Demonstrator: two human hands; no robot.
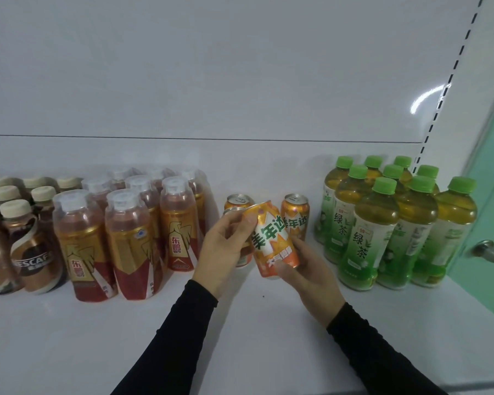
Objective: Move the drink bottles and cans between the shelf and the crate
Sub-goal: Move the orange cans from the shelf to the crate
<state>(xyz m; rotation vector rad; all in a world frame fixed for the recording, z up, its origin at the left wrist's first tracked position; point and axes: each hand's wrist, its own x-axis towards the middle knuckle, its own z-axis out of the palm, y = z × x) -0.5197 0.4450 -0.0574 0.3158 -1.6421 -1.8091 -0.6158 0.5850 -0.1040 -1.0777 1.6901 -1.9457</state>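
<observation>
Likely a shop: white slotted shelf stocked with grouped drink bottles.

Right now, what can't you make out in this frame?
Head view only:
- Crate: out of frame.
- Can behind the left hand: mostly hidden by that hand and the held orange can.
- Coffee bottles: leftmost cut off by the edge.
- Right hand fingertips: behind the can.

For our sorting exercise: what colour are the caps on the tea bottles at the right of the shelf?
Bright green caps, clearest in the head view.
</observation>
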